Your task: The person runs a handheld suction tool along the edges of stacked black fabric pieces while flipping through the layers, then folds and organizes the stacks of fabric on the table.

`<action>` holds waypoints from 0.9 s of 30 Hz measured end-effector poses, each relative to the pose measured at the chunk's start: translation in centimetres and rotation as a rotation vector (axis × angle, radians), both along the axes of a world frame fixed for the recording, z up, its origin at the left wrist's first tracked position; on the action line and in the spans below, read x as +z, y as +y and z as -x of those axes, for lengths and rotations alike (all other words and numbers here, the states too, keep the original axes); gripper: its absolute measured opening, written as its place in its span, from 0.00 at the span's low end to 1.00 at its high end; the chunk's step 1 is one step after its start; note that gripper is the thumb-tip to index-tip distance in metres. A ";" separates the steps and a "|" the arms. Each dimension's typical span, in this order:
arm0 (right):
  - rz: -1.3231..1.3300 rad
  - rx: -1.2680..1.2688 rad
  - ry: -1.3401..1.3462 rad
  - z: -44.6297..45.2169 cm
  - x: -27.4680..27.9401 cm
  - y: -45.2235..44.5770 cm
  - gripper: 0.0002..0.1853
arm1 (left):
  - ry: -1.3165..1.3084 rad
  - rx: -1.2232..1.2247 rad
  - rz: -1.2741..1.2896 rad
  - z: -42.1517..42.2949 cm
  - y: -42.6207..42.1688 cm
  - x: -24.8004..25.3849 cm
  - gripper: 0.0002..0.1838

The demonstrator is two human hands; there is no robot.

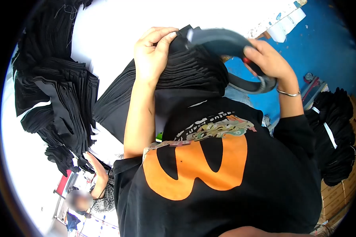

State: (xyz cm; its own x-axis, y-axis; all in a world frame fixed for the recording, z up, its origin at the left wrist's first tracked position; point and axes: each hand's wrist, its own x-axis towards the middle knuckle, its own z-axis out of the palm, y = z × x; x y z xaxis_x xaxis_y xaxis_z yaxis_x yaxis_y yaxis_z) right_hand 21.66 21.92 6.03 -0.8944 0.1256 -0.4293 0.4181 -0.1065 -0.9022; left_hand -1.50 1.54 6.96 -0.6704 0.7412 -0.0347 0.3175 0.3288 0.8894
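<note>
My left hand (153, 49) pinches the top corner of a thick stack of black fabric pieces (194, 75) between thumb and fingers. The stack lies fanned on the white table in front of my body. My right hand (267, 59) is wrapped round a dark grey curved tool (221, 39) with a red button near the thumb. The tool's far end is blurred by motion and sits just above the fabric's upper edge, to the right of my left hand. Its exact kind does not show. A loop-shaped part of it hangs below my right hand.
More stacked black fabric (63, 94) covers the left of the white table (103, 27). Another person's arm (99, 175) reaches to that pile. At right, a tied bundle of black fabric (332, 130) rests on cardboard boxes (338, 197), beside a blue floor (324, 43).
</note>
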 end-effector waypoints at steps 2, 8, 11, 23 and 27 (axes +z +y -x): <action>-0.036 0.068 -0.076 -2.4 0.7 1.3 0.25 | -0.024 -0.031 0.016 -0.1 -0.7 1.2 0.06; -0.124 -0.084 -0.109 -3.9 0.6 0.7 0.24 | -0.725 -0.505 0.797 -2.3 -5.1 3.7 0.19; -0.485 -0.144 0.031 2.5 -1.2 -2.5 0.27 | -0.532 -0.273 0.801 -3.9 -4.1 1.4 0.24; -0.023 -0.231 0.077 0.3 -0.9 -1.6 0.24 | -0.204 0.068 0.035 -0.5 0.9 -7.1 0.07; -0.320 -0.309 0.207 5.8 -1.2 -2.8 0.28 | -0.384 0.098 0.191 0.3 0.4 -7.0 0.06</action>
